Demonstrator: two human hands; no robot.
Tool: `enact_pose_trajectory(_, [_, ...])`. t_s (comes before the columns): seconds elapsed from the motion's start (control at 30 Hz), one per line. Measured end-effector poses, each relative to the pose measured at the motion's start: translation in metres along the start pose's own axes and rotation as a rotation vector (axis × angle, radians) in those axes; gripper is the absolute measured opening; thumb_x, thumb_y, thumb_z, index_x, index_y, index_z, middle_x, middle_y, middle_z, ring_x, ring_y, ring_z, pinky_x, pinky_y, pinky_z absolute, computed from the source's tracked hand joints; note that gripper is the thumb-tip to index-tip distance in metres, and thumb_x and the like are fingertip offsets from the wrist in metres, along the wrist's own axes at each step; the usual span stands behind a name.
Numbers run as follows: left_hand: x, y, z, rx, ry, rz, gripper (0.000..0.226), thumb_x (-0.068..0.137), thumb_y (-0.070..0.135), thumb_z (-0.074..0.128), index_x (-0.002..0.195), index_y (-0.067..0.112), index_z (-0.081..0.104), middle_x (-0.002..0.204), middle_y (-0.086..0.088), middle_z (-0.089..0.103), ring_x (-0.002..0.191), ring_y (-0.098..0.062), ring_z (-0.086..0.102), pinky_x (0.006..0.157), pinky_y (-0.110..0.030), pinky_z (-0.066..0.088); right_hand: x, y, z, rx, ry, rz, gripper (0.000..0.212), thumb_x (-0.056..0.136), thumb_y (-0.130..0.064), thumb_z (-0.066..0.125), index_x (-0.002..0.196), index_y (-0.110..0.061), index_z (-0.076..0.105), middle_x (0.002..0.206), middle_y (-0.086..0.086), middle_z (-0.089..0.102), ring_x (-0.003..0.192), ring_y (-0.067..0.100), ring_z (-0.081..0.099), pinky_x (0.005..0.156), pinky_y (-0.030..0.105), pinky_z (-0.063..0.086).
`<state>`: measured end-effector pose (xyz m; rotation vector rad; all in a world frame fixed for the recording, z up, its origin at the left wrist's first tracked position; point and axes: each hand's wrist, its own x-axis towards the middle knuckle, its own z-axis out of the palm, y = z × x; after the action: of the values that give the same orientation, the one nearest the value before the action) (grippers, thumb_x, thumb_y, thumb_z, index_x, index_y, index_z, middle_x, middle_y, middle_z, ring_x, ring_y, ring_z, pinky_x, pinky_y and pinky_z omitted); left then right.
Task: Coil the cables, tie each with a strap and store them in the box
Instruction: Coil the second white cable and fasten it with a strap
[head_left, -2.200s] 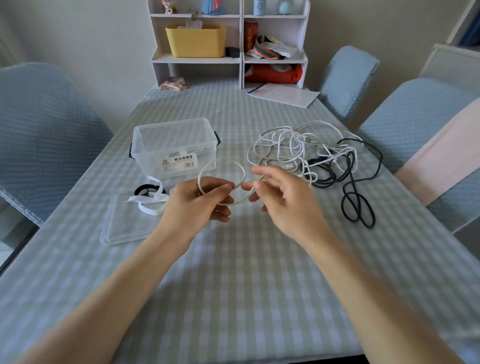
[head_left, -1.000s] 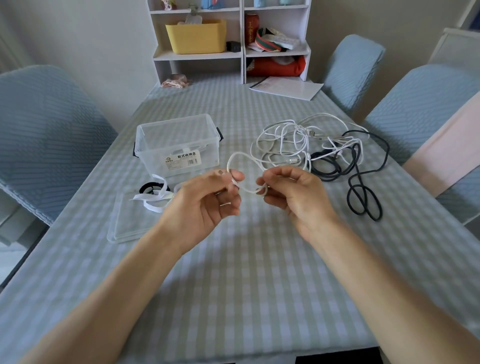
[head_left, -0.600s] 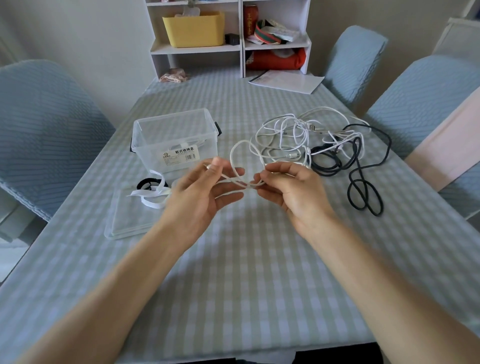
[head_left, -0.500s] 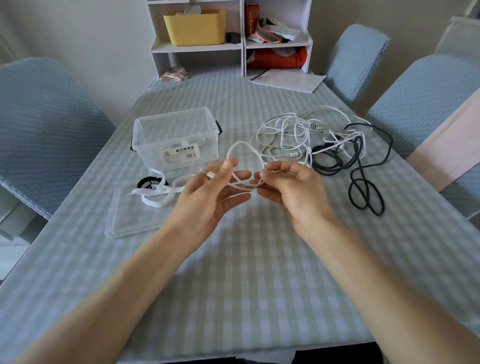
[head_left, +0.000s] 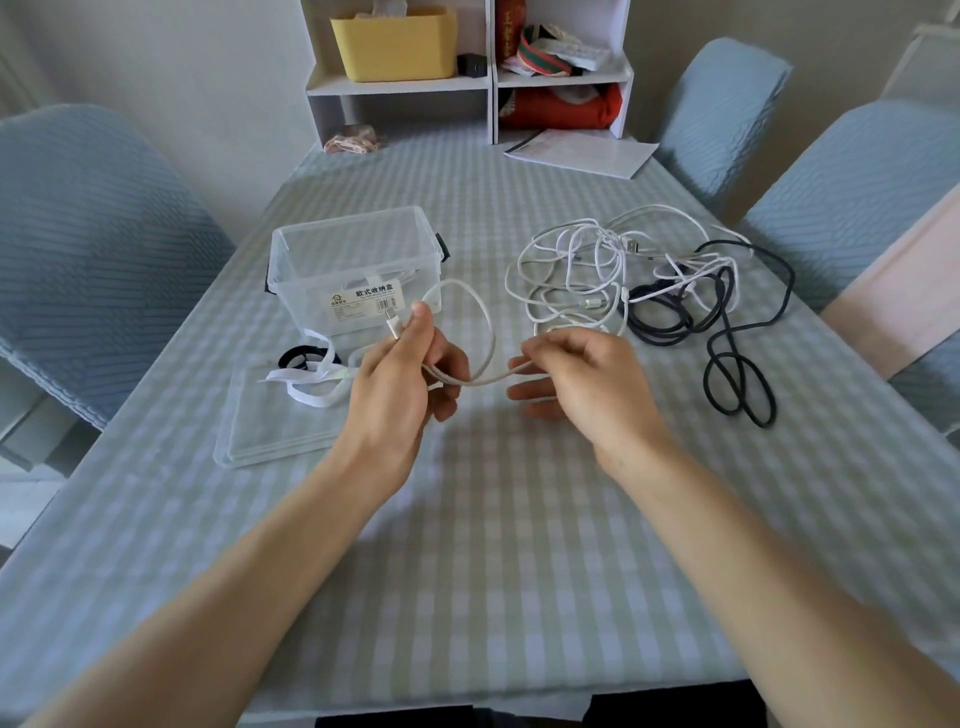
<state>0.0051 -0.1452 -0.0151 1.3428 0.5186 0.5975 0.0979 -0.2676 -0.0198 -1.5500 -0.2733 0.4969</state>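
Note:
My left hand (head_left: 402, 382) grips a white cable (head_left: 485, 332) near its plug, a loop of it arching above my fingers. My right hand (head_left: 587, 382) pinches the same cable a little to the right, so a short stretch runs between both hands above the table. Behind the left hand stands the clear plastic box (head_left: 358, 265), open. Its lid (head_left: 270, 423) lies flat in front of it, with white straps (head_left: 311, 384) and a black strap (head_left: 301, 357) on and beside it. A tangle of white cables (head_left: 582, 270) and a black cable (head_left: 727, 332) lies at the right.
The table (head_left: 493, 519) has a pale checked cloth. Blue-covered chairs stand at the left (head_left: 88, 270) and right (head_left: 852, 171). A white shelf unit (head_left: 467, 78) with a yellow basket stands at the far end, a sheet of paper (head_left: 582, 153) in front of it.
The loop of white cable has shifted left and grown above my left hand. My left fingers have curled around the cable, and the two hands have drawn slightly apart.

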Motion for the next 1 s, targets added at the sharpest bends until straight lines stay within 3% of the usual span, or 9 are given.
enact_pose_trajectory(0.07, [0.001,-0.001,-0.001,-0.018,0.026,0.013,0.05,0.105,0.033,0.043,0.058,0.018,0.037,0.055,0.0,0.053,0.052,-0.012,0.044,0.051,-0.026,0.035,0.003,0.001,-0.002,-0.006,0.026,0.04,0.013,0.096,-0.009,0.057,0.087,-0.008,0.066,0.088,0.011,0.075,0.06,0.02,0.07,0.051,0.027,0.055])
enact_pose_trajectory(0.2, [0.003,0.002,-0.003,-0.155,0.011,0.042,0.057,0.105,0.024,0.041,0.049,0.021,0.039,0.049,0.003,0.04,0.06,-0.017,0.046,0.079,-0.033,0.048,0.006,0.003,-0.009,-0.219,0.08,0.014,0.023,0.093,-0.008,0.05,0.079,-0.014,0.067,0.082,0.005,0.073,0.05,0.017,0.064,0.043,0.024,0.048])
enact_pose_trajectory(0.23, [0.004,0.004,-0.005,-0.241,-0.014,0.012,0.054,0.105,0.024,0.041,0.051,0.02,0.037,0.048,0.002,0.033,0.058,-0.018,0.044,0.079,-0.032,0.049,0.006,0.004,-0.01,-0.305,0.098,-0.017,0.026,0.091,-0.008,0.047,0.076,-0.016,0.066,0.079,0.002,0.073,0.049,0.016,0.064,0.043,0.023,0.045])
enact_pose_trajectory(0.33, [0.003,0.014,-0.012,-0.402,-0.097,-0.104,0.049,0.105,0.029,0.039,0.056,0.02,0.032,0.043,0.004,0.02,0.045,-0.015,0.03,0.062,-0.024,0.049,0.007,0.003,-0.013,-0.399,0.101,-0.082,0.031,0.092,-0.007,0.042,0.077,-0.019,0.067,0.076,0.0,0.072,0.049,0.016,0.064,0.041,0.022,0.044])
enact_pose_trajectory(0.5, [0.001,0.013,-0.01,-0.307,-0.224,-0.17,0.045,0.103,0.033,0.041,0.059,0.02,0.039,0.041,0.006,0.019,0.038,-0.01,0.016,0.047,-0.023,0.032,0.008,0.004,-0.009,-0.147,-0.117,-0.098,0.024,0.103,0.0,0.04,0.113,-0.013,0.058,0.084,0.013,0.071,0.054,0.023,0.068,0.046,0.027,0.05])
enact_pose_trajectory(0.63, [0.0,0.013,-0.01,-0.265,-0.203,-0.168,0.04,0.103,0.03,0.043,0.066,0.016,0.048,0.041,0.005,0.023,0.036,-0.009,0.017,0.045,-0.022,0.03,0.011,0.002,-0.015,0.021,-0.006,-0.1,0.043,0.103,0.001,0.044,0.141,-0.015,0.034,0.086,0.013,0.07,0.051,0.02,0.069,0.046,0.025,0.052])
enact_pose_trajectory(0.7, [0.0,0.015,-0.011,-0.275,-0.221,-0.178,0.036,0.103,0.03,0.043,0.071,0.015,0.049,0.041,0.005,0.026,0.034,-0.007,0.018,0.042,-0.021,0.026,0.011,0.002,-0.015,0.058,0.061,-0.102,0.051,0.101,-0.002,0.052,0.144,-0.012,0.027,0.086,0.011,0.072,0.056,0.019,0.071,0.05,0.025,0.054])
enact_pose_trajectory(0.87, [-0.002,0.012,-0.008,-0.199,-0.304,-0.247,0.039,0.102,0.03,0.043,0.067,0.016,0.05,0.043,0.005,0.023,0.036,-0.007,0.017,0.04,-0.022,0.014,0.004,0.002,-0.008,0.213,0.122,-0.049,0.024,0.092,-0.004,0.067,0.111,0.008,0.06,0.076,0.011,0.072,0.062,0.017,0.072,0.054,0.022,0.055])
enact_pose_trajectory(1.0, [-0.002,0.011,-0.007,-0.14,-0.329,-0.342,0.042,0.1,0.031,0.045,0.061,0.017,0.048,0.044,0.005,0.022,0.037,-0.008,0.015,0.039,-0.022,0.013,0.0,0.001,-0.005,0.129,0.041,-0.067,0.005,0.092,-0.005,0.067,0.088,-0.005,0.071,0.07,0.006,0.072,0.058,0.015,0.071,0.053,0.022,0.054])
